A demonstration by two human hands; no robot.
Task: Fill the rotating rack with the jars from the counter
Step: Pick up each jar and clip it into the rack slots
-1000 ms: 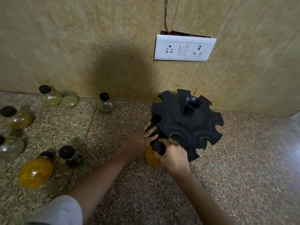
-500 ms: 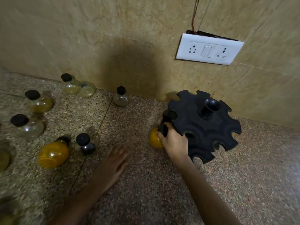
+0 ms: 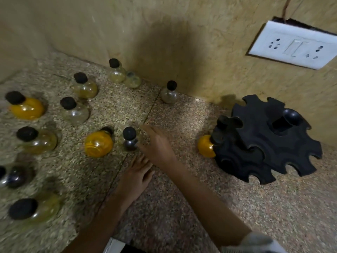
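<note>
Near worktop back edge, right side: black rotating rack standing, one orange jar sitting in its left slot. Am holding right hand with fingers spread, empty, just beside dark jar at worktop centre. Left hand resting flat, released, empty. Other jars standing across worktop left half.

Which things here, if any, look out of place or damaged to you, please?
The wall socket plate sits askew over a dark gap with a wire leading up. One orange jar on the counter appears tipped over.
</note>
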